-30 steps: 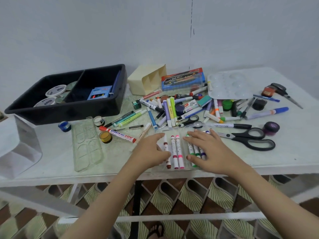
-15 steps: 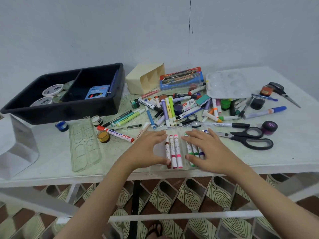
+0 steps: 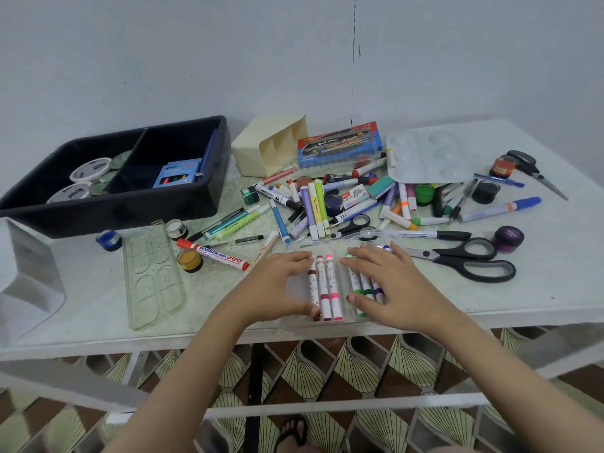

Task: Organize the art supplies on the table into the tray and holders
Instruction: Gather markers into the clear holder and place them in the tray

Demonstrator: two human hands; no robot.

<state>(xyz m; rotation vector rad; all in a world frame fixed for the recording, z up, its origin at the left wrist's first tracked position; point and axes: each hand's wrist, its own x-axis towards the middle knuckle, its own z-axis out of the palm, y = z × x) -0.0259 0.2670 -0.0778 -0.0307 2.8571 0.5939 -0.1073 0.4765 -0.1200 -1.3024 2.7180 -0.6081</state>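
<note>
Presently, at the far left, a white holder (image 3: 27, 282) stands at the table (image 3: 555, 289) edge. Behind it the black tray (image 3: 114, 207) holds white tubs (image 3: 90, 170) in its left compartment and a blue box (image 3: 178, 173) in its right. A cream holder (image 3: 271, 148) lies tipped on its side just right of the tray. At the near edge, the left hand (image 3: 277, 286) arches over the left part of a clear case (image 3: 343, 289), fingertips at the far end and thumb at the near end of the maroon, red and pink markers (image 3: 333, 289); whether it clamps cannot be told. The right hand (image 3: 392, 289) lies flat, fingers spread, pressing on the green and purple markers (image 3: 367, 291). Loose pens are heaped behind the hands. Large black scissors (image 3: 464, 259) lie just right of the right hand
</note>
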